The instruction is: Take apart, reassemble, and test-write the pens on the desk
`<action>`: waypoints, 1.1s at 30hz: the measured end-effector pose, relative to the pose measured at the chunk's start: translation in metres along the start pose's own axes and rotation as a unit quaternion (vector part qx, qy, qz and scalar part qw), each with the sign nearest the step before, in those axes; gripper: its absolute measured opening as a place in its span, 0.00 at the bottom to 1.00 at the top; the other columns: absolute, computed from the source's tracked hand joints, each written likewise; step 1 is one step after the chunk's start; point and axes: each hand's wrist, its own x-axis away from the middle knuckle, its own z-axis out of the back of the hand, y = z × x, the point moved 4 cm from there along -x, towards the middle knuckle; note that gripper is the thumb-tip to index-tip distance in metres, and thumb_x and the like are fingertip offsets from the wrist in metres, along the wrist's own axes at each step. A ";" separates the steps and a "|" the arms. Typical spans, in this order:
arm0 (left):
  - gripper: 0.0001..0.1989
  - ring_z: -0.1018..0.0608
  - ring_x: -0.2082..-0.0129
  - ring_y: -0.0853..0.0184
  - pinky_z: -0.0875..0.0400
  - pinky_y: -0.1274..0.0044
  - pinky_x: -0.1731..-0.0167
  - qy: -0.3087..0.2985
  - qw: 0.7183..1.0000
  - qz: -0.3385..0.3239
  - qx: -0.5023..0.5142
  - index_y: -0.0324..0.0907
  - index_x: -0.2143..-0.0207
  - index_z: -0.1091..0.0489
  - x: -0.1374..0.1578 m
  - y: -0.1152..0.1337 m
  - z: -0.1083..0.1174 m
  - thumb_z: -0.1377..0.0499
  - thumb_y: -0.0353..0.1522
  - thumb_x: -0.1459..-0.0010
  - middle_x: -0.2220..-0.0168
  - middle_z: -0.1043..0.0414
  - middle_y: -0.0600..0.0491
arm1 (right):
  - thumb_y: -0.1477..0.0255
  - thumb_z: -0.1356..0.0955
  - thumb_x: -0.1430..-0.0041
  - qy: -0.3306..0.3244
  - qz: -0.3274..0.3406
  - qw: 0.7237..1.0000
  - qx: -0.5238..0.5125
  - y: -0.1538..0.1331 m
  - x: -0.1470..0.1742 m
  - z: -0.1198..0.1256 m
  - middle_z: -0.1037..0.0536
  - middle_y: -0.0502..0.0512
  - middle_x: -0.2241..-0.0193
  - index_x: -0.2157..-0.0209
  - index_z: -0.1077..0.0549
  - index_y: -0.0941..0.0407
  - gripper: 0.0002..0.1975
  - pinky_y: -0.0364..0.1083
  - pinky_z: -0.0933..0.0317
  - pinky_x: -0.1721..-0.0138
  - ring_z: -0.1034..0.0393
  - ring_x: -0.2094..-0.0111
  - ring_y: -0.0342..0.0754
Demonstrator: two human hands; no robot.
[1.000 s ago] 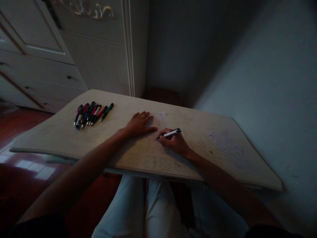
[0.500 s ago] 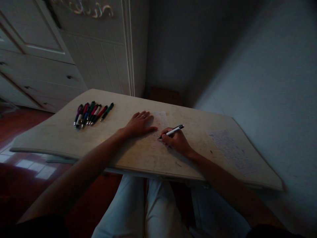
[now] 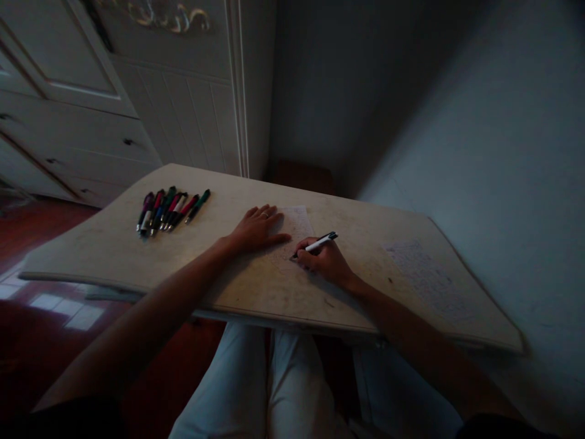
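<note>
My right hand (image 3: 324, 261) is closed around a white pen (image 3: 320, 242) with a dark top end. The pen tilts up to the right, and its tip meets a sheet of paper (image 3: 295, 218) covered in handwriting. Flat on the left edge of that sheet lies my left hand (image 3: 258, 228), fingers spread and a ring on one of them. Part of the paper is hidden under both hands. The writing is too small to read.
Several coloured pens (image 3: 169, 210) lie in a cluster on the left of the worn white table (image 3: 256, 292). Another handwritten sheet (image 3: 429, 277) rests at the right. A white cabinet (image 3: 192, 122) stands behind on the left, and a wall (image 3: 503, 152) borders the right.
My right hand and the pen have shifted very slightly to the left along the paper. My left hand stays in place.
</note>
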 end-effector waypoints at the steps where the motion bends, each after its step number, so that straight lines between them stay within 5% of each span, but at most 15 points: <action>1: 0.40 0.47 0.31 0.54 0.55 0.62 0.34 -0.002 1.000 0.001 0.001 0.44 0.36 0.42 0.000 0.000 0.000 0.53 0.59 0.40 0.31 0.49 0.44 | 0.68 0.32 0.48 0.000 -0.003 1.000 -0.005 0.000 0.000 0.000 0.28 0.49 0.82 0.71 0.25 0.58 0.07 0.40 0.45 0.79 0.36 0.80 0.41; 23: 0.41 0.47 0.31 0.53 0.54 0.61 0.34 0.001 1.000 0.001 -0.002 0.43 0.36 0.42 0.001 0.001 0.001 0.54 0.60 0.41 0.31 0.48 0.43 | 0.70 0.32 0.50 0.002 0.010 1.000 -0.005 -0.003 0.001 0.002 0.29 0.48 0.81 0.71 0.25 0.57 0.05 0.41 0.45 0.78 0.37 0.79 0.42; 33: 0.40 0.46 0.31 0.52 0.54 0.61 0.34 0.002 1.000 -0.001 -0.003 0.44 0.36 0.41 0.001 0.001 0.001 0.54 0.60 0.41 0.31 0.48 0.44 | 0.67 0.33 0.50 0.029 -0.053 0.997 -0.054 0.002 0.001 0.004 0.30 0.47 0.83 0.71 0.28 0.57 0.07 0.40 0.43 0.83 0.36 0.84 0.41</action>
